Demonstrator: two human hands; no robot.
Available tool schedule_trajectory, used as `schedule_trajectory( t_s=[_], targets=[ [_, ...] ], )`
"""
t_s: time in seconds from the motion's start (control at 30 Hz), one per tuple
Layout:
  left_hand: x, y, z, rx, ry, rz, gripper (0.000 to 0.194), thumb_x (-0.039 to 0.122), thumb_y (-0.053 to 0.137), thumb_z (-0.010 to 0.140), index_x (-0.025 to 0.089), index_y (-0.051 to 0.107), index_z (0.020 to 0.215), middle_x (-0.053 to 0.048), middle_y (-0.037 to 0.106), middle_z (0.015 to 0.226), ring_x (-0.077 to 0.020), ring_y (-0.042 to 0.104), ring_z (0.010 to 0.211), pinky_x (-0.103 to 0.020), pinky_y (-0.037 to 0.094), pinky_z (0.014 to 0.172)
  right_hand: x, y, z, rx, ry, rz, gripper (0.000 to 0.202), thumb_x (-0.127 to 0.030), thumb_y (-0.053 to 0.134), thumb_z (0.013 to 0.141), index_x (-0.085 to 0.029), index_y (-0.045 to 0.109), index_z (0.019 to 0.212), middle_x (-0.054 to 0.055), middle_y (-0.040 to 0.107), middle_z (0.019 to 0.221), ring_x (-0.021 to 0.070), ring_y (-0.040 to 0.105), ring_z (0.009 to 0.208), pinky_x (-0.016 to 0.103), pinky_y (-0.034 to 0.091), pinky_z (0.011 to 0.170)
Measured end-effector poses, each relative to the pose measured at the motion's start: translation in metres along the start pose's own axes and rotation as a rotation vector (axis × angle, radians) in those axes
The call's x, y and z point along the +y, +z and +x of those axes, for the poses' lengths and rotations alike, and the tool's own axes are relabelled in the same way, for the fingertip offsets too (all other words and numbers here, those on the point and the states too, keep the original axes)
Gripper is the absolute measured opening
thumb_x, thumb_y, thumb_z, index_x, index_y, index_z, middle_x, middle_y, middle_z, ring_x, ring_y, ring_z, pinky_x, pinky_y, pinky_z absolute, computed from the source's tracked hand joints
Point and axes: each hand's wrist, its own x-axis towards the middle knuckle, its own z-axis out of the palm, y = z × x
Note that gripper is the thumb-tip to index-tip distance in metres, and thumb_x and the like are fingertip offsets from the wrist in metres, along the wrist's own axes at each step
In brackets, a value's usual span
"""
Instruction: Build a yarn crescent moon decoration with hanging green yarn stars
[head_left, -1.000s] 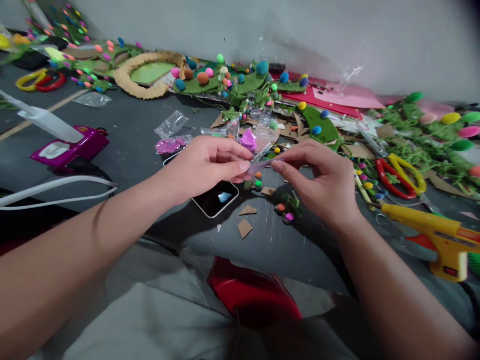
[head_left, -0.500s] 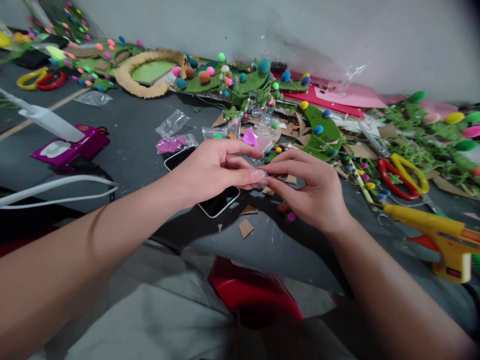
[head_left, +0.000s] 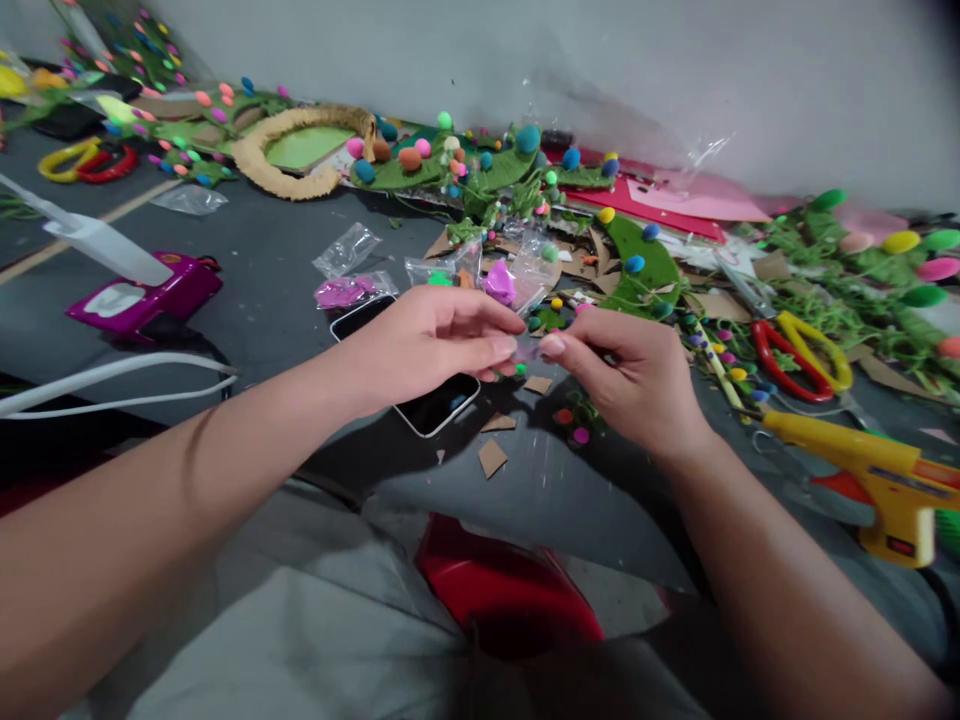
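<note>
A small translucent, pale purplish piece (head_left: pixel 528 347) spans the gap between my two hands; its exact kind is hard to make out. My left hand (head_left: pixel 442 340) pinches its left end with thumb and fingers. At its right end, my right hand (head_left: pixel 637 375) grips it between thumb and curled forefinger. Under my left hand lies a phone (head_left: pixel 431 412) with a pale rim, partly covered. Just beyond are small clear bags, one with purple material (head_left: pixel 345 290), and a loose purple lump (head_left: pixel 499 283). Cardboard scraps (head_left: pixel 493 458) rest nearer to me.
On the right are a yellow glue gun (head_left: pixel 862 445) and red-and-yellow-handled scissors (head_left: pixel 795 360). A purple device (head_left: pixel 146 300) with a white plug and cable stands left. Along the wall lie a tan ring (head_left: pixel 289 185) and green leaf pieces (head_left: pixel 637 255) with colourful balls.
My hands have drawn slightly apart, showing the translucent piece between them. The fingers of my right hand have curled into a tighter pinch. My left hand has hardly moved.
</note>
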Motion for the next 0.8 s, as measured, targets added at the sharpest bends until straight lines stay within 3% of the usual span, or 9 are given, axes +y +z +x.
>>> schedule_trajectory(
  t_s=[0.13, 0.3, 0.43, 0.57, 0.7, 0.8],
  targets=[
    [-0.004, -0.0034, 0.0012, -0.011, 0.076, 0.124, 0.028, 0.023, 0.082, 0.078, 0.021, 0.076, 0.105, -0.001, 0.079, 0.098, -0.0182, 0.074, 0.093, -0.03, 0.059, 0.086, -0.0006, -0.0007, 0.0002, 0.01, 0.05, 0.039, 0.008, -0.031, 0.074, 0.089, -0.024, 0.077, 0.092, 0.0, 0.075, 0.082, 0.0135, 0.061, 0.067, 0.028, 0.045, 0.058],
    [-0.0025, -0.0036, 0.0012, 0.005, 0.082, 0.233, 0.013, 0.032, 0.074, 0.087, 0.022, 0.078, 0.095, -0.001, 0.077, 0.085, -0.0158, 0.071, 0.078, -0.027, 0.057, 0.073, 0.0011, -0.0025, 0.0008, -0.076, 0.047, 0.047, 0.021, -0.023, 0.065, 0.095, -0.025, 0.076, 0.113, 0.003, 0.075, 0.096, 0.0161, 0.066, 0.081, 0.03, 0.051, 0.07],
    [0.0005, -0.0041, -0.0001, -0.006, 0.114, 0.311, 0.028, 0.039, 0.064, 0.095, 0.019, 0.072, 0.076, -0.002, 0.072, 0.072, -0.0131, 0.066, 0.066, -0.025, 0.053, 0.064, 0.002, -0.0037, 0.0005, -0.083, 0.075, 0.064, 0.013, -0.029, 0.068, 0.093, -0.022, 0.079, 0.096, 0.001, 0.074, 0.081, 0.013, 0.063, 0.068, 0.026, 0.047, 0.059],
    [0.0013, -0.0056, -0.001, 0.006, 0.113, 0.323, 0.025, 0.04, 0.07, 0.091, 0.019, 0.072, 0.079, -0.002, 0.069, 0.066, -0.012, 0.063, 0.06, -0.023, 0.05, 0.056, 0.0004, -0.0036, -0.0009, -0.001, 0.09, 0.081, 0.012, -0.033, 0.082, 0.082, -0.022, 0.077, 0.077, -0.001, 0.072, 0.068, 0.0113, 0.057, 0.057, 0.025, 0.045, 0.051],
    [0.0014, -0.0047, -0.0005, 0.013, 0.098, 0.3, 0.02, 0.036, 0.071, 0.09, 0.018, 0.074, 0.084, -0.002, 0.074, 0.072, -0.0127, 0.068, 0.064, -0.022, 0.053, 0.056, 0.0006, -0.0013, -0.0022, 0.009, 0.103, 0.138, 0.009, -0.029, 0.08, 0.083, -0.023, 0.076, 0.087, 0.0, 0.075, 0.081, 0.0144, 0.067, 0.069, 0.027, 0.056, 0.063],
    [0.0, -0.0038, 0.0009, 0.029, 0.104, 0.273, 0.013, 0.028, 0.068, 0.092, 0.017, 0.074, 0.093, -0.003, 0.077, 0.08, -0.0149, 0.073, 0.074, -0.023, 0.058, 0.064, 0.0021, 0.0007, -0.0031, -0.024, 0.163, 0.205, 0.017, -0.024, 0.072, 0.091, -0.023, 0.073, 0.107, 0.002, 0.076, 0.096, 0.0159, 0.072, 0.082, 0.029, 0.06, 0.076]
  ],
)
